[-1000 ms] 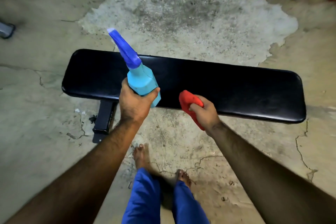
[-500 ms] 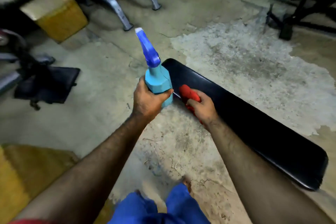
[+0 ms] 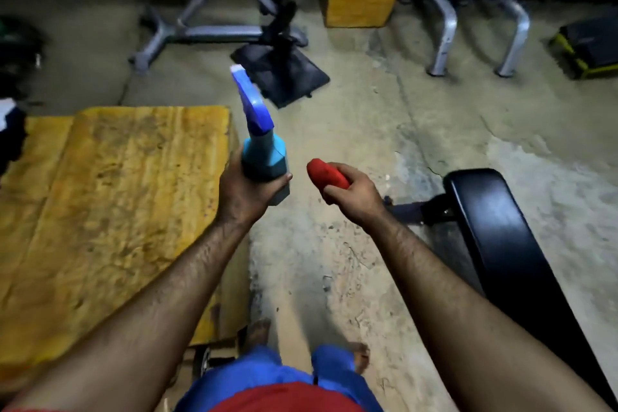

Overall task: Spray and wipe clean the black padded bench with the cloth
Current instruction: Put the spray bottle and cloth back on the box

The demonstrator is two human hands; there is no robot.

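Plywood [image 3: 110, 204], a yellow sheet of it, now fills my left side where a second ago I had only floor. My left hand [image 3: 249, 191] is wrapped round the base of the blue spray bottle [image 3: 262, 147], nozzle up and aimed away. My right hand [image 3: 354, 194] has its fingers curled tight on the balled red cloth [image 3: 326, 174]. The black padded bench [image 3: 501, 231] has slid from centre to the far right edge, beyond my right forearm. I judge I've turned away from it, so spraying and wiping are paused or finished.
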